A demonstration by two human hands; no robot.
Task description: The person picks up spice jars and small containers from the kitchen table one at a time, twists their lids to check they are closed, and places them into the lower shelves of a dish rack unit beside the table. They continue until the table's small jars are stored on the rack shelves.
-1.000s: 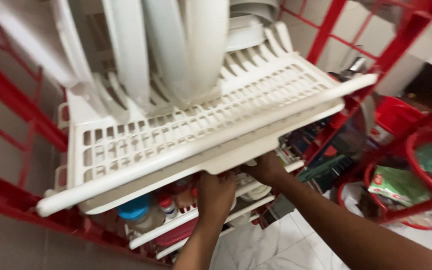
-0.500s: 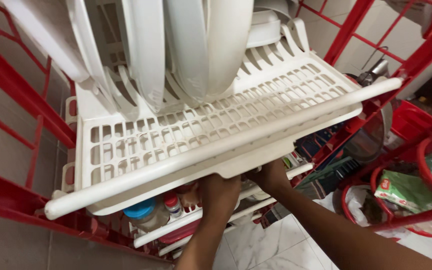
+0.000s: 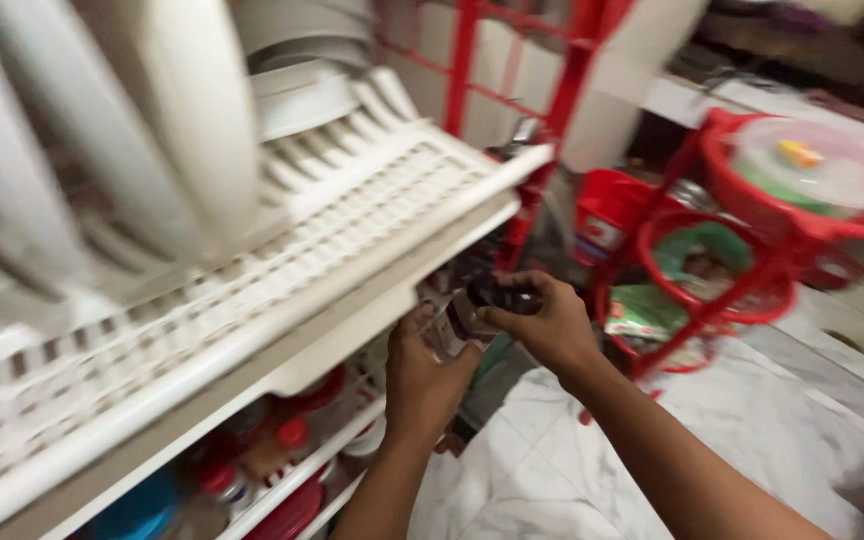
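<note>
1. Dark and glossy, a small packet [image 3: 472, 300] sits just right of the frame's centre, held between both hands right beneath the front lip of the white plastic dish rack [image 3: 352, 215].
2. The right hand [image 3: 542, 325] comes in from the lower right; its fingers [image 3: 512, 282] curl over the packet's top and right side, closed on it.
3. The left hand [image 3: 427, 375] rises from the bottom centre, with its fingers [image 3: 420, 322] pressed to the packet's left edge and also closed on it.
4. The packet lies between the two hands, above and right of the left palm and left of the right palm. Its long axis seems to run roughly upright with a slight tilt, though blur keeps this uncertain.
5. Both hands touch it, and the right covers more of it.
6. Below the rack, at lower left, red-capped bottles [image 3: 282, 440] stand on a shelf. At the right stands a red wire basket stand [image 3: 752, 250].
</note>
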